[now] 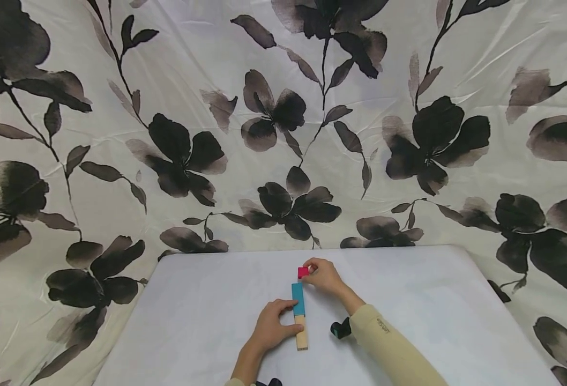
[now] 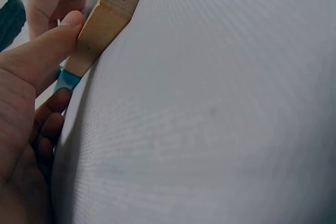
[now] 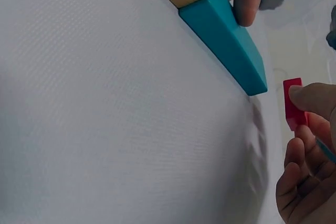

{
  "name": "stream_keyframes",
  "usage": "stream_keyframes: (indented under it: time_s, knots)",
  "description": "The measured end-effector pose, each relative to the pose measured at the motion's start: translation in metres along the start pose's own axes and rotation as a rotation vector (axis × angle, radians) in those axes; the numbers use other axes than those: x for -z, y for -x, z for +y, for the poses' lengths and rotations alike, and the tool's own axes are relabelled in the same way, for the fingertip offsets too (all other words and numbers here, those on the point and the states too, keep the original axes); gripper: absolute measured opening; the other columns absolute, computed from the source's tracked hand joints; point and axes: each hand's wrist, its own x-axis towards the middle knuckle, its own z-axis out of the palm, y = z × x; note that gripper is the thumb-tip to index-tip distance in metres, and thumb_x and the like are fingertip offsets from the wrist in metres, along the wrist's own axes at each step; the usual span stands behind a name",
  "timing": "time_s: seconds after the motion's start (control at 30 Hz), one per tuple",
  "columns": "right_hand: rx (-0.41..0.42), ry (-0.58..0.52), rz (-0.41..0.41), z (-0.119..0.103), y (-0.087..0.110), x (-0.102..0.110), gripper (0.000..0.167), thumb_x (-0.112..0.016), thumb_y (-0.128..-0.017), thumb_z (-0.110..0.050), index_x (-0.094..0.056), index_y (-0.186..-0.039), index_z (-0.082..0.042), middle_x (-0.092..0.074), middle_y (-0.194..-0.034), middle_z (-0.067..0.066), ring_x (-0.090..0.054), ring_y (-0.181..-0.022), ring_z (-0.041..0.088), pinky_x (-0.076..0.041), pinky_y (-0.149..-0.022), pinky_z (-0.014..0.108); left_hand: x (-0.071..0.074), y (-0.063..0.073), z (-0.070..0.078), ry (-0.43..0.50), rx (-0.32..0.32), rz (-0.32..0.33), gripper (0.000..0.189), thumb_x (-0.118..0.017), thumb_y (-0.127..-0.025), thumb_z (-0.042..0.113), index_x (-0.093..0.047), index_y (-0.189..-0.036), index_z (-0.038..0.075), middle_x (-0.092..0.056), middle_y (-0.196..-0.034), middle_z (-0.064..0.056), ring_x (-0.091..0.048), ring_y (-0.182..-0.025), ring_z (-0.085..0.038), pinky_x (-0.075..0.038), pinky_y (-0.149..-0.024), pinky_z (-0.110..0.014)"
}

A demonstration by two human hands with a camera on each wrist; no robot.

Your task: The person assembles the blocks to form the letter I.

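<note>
On the white tabletop, a plain wooden block [image 1: 301, 340] and a blue block [image 1: 298, 292] lie end to end in one line. The wooden one bears the number 49 on its near end, seen in the left wrist view. My left hand [image 1: 271, 327] rests against them, its thumb over the wooden block and its index finger touching the blue one. Beyond the blue block's far end, my right hand [image 1: 325, 276] pinches a small red block [image 3: 294, 106] between thumb and fingers. A bit of blue [image 3: 326, 151] shows by the right fingers; I cannot tell what it is.
A white table [image 1: 192, 300] spreads to both sides of the blocks. Behind it hangs a white cloth [image 1: 351, 214] with dark flowers. A small black object [image 1: 340, 328] sits beside the right sleeve [image 1: 389, 343].
</note>
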Motion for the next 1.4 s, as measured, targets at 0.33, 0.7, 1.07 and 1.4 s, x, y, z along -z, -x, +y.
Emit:
stream_keyframes:
  time_s: [0.33,0.7,1.07,1.4]
  knots:
    - [-0.008,0.008,-0.012,-0.002,-0.004,-0.008,0.031,-0.081,-0.079,-0.014,-0.068,-0.106,-0.005,-0.054,-0.077,0.001,-0.049,-0.071,0.016,-0.044,-0.059,0.028,0.001,0.003,-0.003,-0.011,0.0,-0.009,0.064,-0.079,-0.075,0.052,-0.063,-0.129,0.021,-0.061,-0.108,0.011,-0.052,-0.098,-0.012,-0.045,-0.086,-0.038]
    - [0.025,0.023,-0.015,-0.004,-0.013,-0.019,0.03,-0.079,-0.08,-0.014,-0.068,-0.107,-0.004,-0.055,-0.078,0.001,-0.05,-0.074,0.016,-0.044,-0.065,0.028,0.006,0.003,-0.003,-0.022,-0.035,0.03,0.063,-0.079,-0.076,0.051,-0.064,-0.128,0.02,-0.062,-0.11,0.009,-0.053,-0.099,-0.012,-0.045,-0.086,-0.037]
    - [-0.038,0.008,-0.014,0.0,-0.013,-0.016,0.028,-0.08,-0.08,-0.012,-0.069,-0.105,-0.004,-0.055,-0.078,0.001,-0.051,-0.074,0.016,-0.045,-0.067,0.03,0.004,0.0,0.002,-0.013,-0.018,0.007,0.064,-0.078,-0.076,0.053,-0.063,-0.129,0.021,-0.061,-0.113,0.009,-0.052,-0.101,-0.012,-0.045,-0.088,-0.036]
    - [-0.037,0.024,-0.025,0.002,-0.017,-0.02,0.028,-0.079,-0.08,-0.013,-0.069,-0.105,-0.005,-0.057,-0.079,0.001,-0.052,-0.075,0.016,-0.047,-0.07,0.032,0.004,0.002,0.001,-0.002,-0.007,0.011,0.062,-0.078,-0.077,0.051,-0.063,-0.129,0.02,-0.061,-0.113,0.007,-0.052,-0.102,-0.014,-0.045,-0.088,-0.038]
